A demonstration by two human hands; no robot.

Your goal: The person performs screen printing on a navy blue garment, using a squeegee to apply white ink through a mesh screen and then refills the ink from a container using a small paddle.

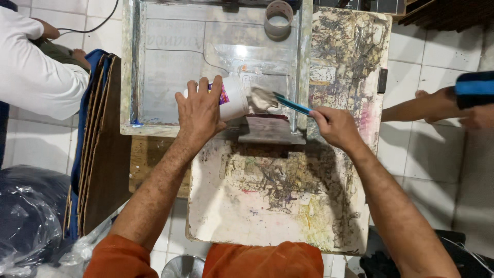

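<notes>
My left hand grips a white ink tub tipped on its side over the lower edge of the printing screen frame, while my right hand is closed on a teal-handled spatula whose blade, loaded with pale ink, sits at the tub's mouth. If I tilt the tub further, ink could run past the blade onto the stained board. A careless scrape could flick ink at the tape roll.

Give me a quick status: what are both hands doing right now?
Left hand grips the tipped white jar over the screen frame. Right hand holds the blue-handled spatula, scooping at the jar's mouth. Tape roll sits apart, nothing blocking.
</notes>
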